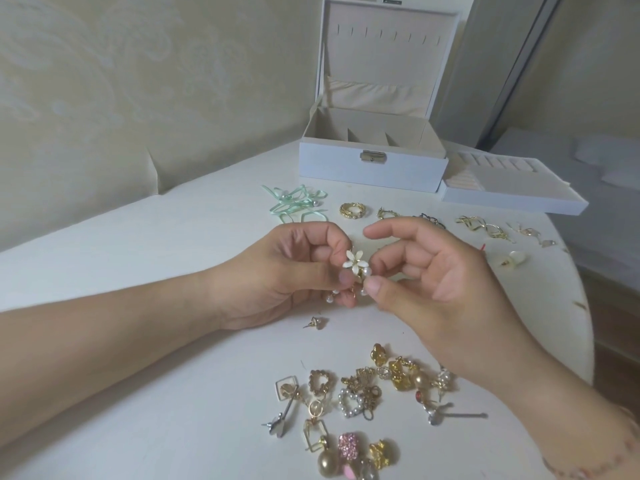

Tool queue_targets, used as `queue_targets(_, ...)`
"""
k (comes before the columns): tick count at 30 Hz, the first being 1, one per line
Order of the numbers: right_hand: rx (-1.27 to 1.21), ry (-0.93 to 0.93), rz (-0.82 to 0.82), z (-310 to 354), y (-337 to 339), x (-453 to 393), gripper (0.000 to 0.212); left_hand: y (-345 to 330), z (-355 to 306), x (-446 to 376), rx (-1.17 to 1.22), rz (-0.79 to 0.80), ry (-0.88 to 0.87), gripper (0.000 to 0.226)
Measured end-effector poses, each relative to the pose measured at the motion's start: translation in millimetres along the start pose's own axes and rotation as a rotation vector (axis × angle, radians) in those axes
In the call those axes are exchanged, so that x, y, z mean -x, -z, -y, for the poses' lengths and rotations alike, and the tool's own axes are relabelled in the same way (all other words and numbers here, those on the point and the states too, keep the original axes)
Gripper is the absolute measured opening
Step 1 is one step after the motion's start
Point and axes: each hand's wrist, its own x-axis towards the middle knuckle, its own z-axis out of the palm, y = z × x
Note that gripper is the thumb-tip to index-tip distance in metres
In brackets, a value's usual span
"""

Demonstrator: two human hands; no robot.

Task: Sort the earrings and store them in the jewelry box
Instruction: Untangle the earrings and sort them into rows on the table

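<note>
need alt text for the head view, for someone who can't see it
Both hands, left hand and right hand, pinch a white flower earring above a white table. A loose pile of earrings lies nearer the camera. Behind are paired earrings in a row, an open white jewelry box and its tray.

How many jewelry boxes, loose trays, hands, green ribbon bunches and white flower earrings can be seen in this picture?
Jewelry box: 1, lid open
Tray: 1, right of the box
Hands: 2, left hand and right hand
Green ribbon bunch: 1
White flower earring: 1, pinched between both hands
Total: 6
</note>
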Motion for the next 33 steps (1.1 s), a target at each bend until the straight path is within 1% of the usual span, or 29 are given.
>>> queue_targets(3, -0.02, 0.009, 0.032, 0.0, -0.4, 0.3, 0.04, -1.3, 0.8, -0.6, -0.021, 0.005, -0.013, 0.025)
queue_targets(5, -0.024, 0.017, 0.036, -0.4, 0.0, 0.0, 0.035, -1.1, 1.3, -0.5, -0.025, 0.017, -0.023, 0.026)
queue_targets(7, -0.026, 0.015, 0.034, -1.5, 1.5, -0.6, 0.029, -1.1, 1.1, -0.2, -0.035, 0.029, -0.02, 0.023)
queue_targets(9, -0.017, 0.003, 0.025, -2.8, 1.9, -1.3, 0.027, -2.1, 0.7, 0.1, -0.044, 0.039, -0.016, 0.02)
queue_targets(11, -0.023, -0.004, 0.003, -3.6, 1.4, -1.5, 0.026, -2.6, 0.5, 0.3, -0.053, 0.023, -0.01, 0.022)
queue_targets(15, -0.111, -0.012, -0.012, -0.7, -0.3, -0.4, 0.021, -2.9, 0.5, -0.1, -0.051, 0.021, -0.018, 0.023)
queue_targets(18, -0.146, -0.028, 0.022, 0.2, -2.3, 0.2, 0.026, -2.4, 1.7, -0.1, -0.053, 0.024, -0.021, 0.02)
queue_targets(21, -0.136, -0.03, 0.024, -2.1, -1.6, -1.0, 0.023, -1.9, 2.2, -0.5, -0.072, 0.039, -0.016, 0.02)
queue_targets(29, -0.153, -0.006, 0.011, -1.4, 3.2, -4.1, 0.021, 2.3, 0.0, -1.2, 0.011, 0.07, 0.023, 0.024)
queue_targets(33, -0.2, -0.021, -0.025, 2.4, 5.3, -6.0, 0.021, 3.0, 0.5, -1.3, -0.062, 0.077, 0.034, 0.023)
